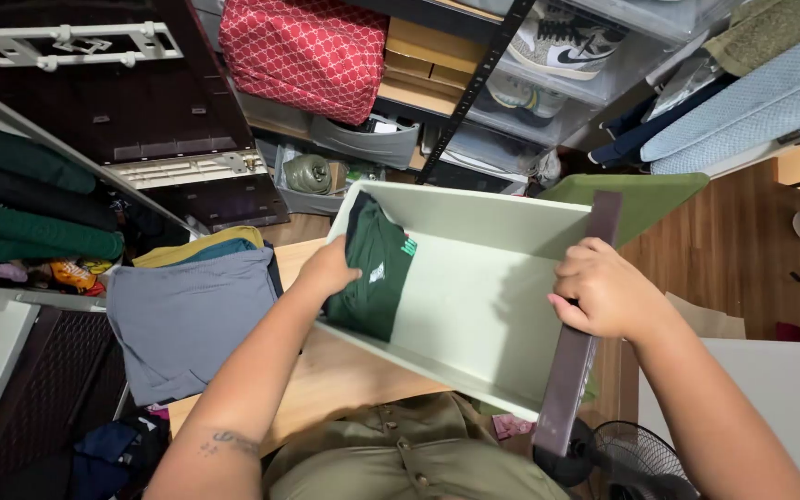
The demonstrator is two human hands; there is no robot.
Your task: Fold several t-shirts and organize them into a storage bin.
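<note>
Fingers of the left hand [329,268] press flat and open on a folded green shirt [374,268] standing against the pale bin's [474,306] left wall, while the right hand [604,292] clamps the dark-trimmed rim, steadying the bin on the wooden surface [344,375].

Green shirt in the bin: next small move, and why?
Probably press the folded green shirt flat against the bin's left wall. The left hand rests on it while it stands on edge; the right hand grips the pale green bin at its dark rim.
</note>
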